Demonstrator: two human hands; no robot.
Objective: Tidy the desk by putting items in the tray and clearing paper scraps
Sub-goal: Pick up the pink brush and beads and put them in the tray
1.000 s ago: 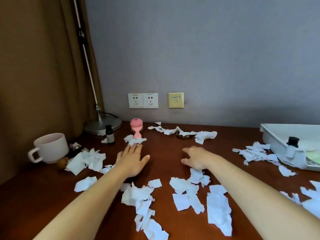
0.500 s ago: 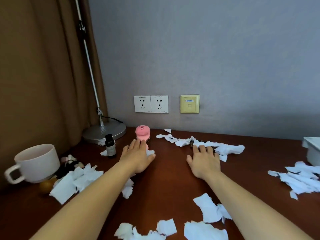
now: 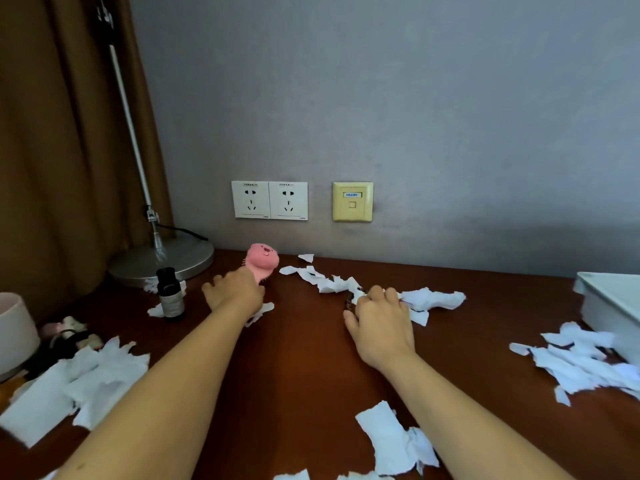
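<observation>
My left hand [image 3: 235,292] is closed around the handle of a pink brush [image 3: 264,258], which leans to the right near the wall. My right hand [image 3: 381,320] curls its fingers over a brown bead bracelet [image 3: 349,304] that lies half under a strip of white paper scraps [image 3: 433,299]. The white tray [image 3: 609,303] stands at the right edge, only partly in view. More torn paper lies in front of the tray [image 3: 588,362], at the left [image 3: 79,386] and near the front edge [image 3: 391,441].
A small dark bottle [image 3: 169,296] stands left of my left hand. Behind it is a lamp base [image 3: 162,261] with its pole and cable. A pale mug [image 3: 14,330] and a small heap of hair ties [image 3: 69,336] sit at the far left. The wall has sockets.
Both hands have reached further toward the wall. My left hand went from flat on the desk to closed on the pink brush, tilting it. My right hand's fingers curled onto the beads.
</observation>
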